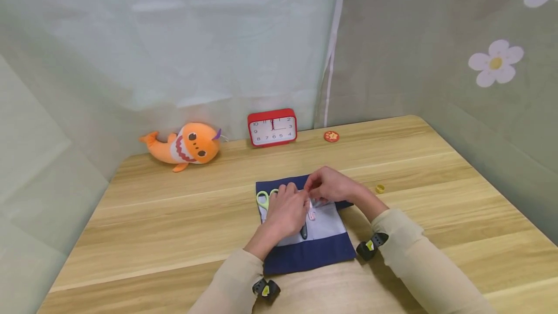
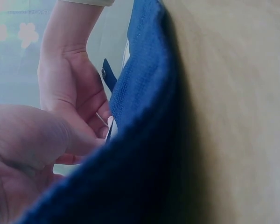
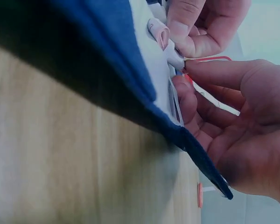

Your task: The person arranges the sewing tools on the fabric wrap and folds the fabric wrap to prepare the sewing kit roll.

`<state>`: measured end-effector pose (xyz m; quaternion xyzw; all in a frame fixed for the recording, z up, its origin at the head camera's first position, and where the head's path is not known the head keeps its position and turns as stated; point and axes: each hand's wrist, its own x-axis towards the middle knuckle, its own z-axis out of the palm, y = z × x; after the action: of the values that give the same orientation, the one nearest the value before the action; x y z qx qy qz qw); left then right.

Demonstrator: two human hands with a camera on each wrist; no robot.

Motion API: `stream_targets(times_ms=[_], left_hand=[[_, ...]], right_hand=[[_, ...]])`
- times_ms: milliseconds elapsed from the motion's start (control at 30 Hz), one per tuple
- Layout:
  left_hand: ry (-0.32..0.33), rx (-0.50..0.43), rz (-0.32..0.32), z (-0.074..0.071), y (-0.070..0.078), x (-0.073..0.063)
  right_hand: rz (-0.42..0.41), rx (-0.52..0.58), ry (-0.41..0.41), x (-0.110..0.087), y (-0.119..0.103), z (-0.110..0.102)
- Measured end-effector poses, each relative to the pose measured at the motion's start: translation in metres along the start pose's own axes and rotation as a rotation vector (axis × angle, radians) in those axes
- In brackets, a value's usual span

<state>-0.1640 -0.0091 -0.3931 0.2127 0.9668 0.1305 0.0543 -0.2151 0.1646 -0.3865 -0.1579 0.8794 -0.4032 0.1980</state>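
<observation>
An unfolded navy and pale grey fabric pouch (image 1: 311, 256) lies on the table beneath both hands. My left hand (image 1: 287, 212) rests over its middle, thumb and fingertips pinching the pale pocket edge (image 3: 174, 59). Close beside it, my right hand (image 1: 329, 185) has thumb and index finger pinched together at the pocket; what lies between them is mostly hidden. Light green scissors (image 1: 263, 200) show left of my left hand. Below the fingers are a black handle (image 1: 303, 231) and a small pink and white piece (image 1: 311, 213). A snap strap (image 2: 108, 74) sticks out from the pouch.
A yellow ring-shaped piece (image 1: 380, 188) lies right of my right hand. Along the back stand an orange plush shark (image 1: 187, 147) and a red clock (image 1: 272, 129), with a red star badge (image 1: 331, 136) to the right. Curtains close in behind the wooden table (image 1: 174, 236).
</observation>
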Motion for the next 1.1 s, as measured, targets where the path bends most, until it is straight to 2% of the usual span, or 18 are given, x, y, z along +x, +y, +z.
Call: stream_targets(times_ms=[233, 433, 633, 1000, 1100], left_hand=[[0.006, -0.008, 0.012, -0.002, 0.001, 0.001], [0.01, -0.001, 0.023, -0.001, 0.002, 0.003], [-0.01, -0.014, 0.012, 0.002, 0.001, -0.001], [0.004, 0.006, 0.004, 0.003, -0.001, 0.0], [0.017, -0.002, 0.007, 0.002, -0.001, 0.001]], right_hand=[[0.025, -0.032, 0.033, -0.001, 0.001, -0.001], [0.015, -0.109, 0.071, -0.003, -0.001, -0.001], [0.028, -0.124, 0.069, -0.005, 0.0, 0.005], [-0.046, -0.181, 0.069, -0.006, -0.003, 0.009], [-0.067, -0.197, 0.152, -0.009, -0.006, 0.003]])
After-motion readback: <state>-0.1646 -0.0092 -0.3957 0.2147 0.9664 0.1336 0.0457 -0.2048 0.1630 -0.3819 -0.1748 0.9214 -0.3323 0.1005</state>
